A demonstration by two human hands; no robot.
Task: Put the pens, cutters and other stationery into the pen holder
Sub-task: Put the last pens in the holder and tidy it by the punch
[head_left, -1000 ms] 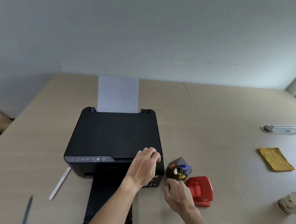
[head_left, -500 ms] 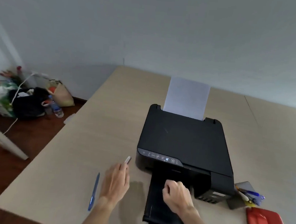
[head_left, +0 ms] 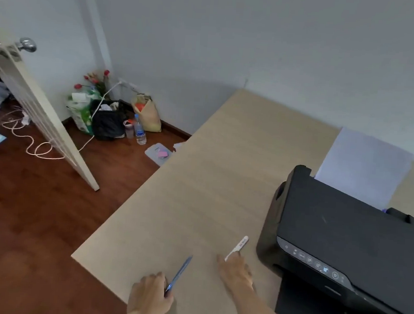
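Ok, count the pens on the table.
2. A blue pen by the left hand, and a white pen at the right hand's fingers, beside the printer. Others may be out of view.

Probably a home office (printer (head_left: pixel 349 242), desk (head_left: pixel 198 193)).

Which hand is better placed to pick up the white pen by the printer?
The right hand: its fingertips already touch the white pen. The left hand is farther off, at the blue pen.
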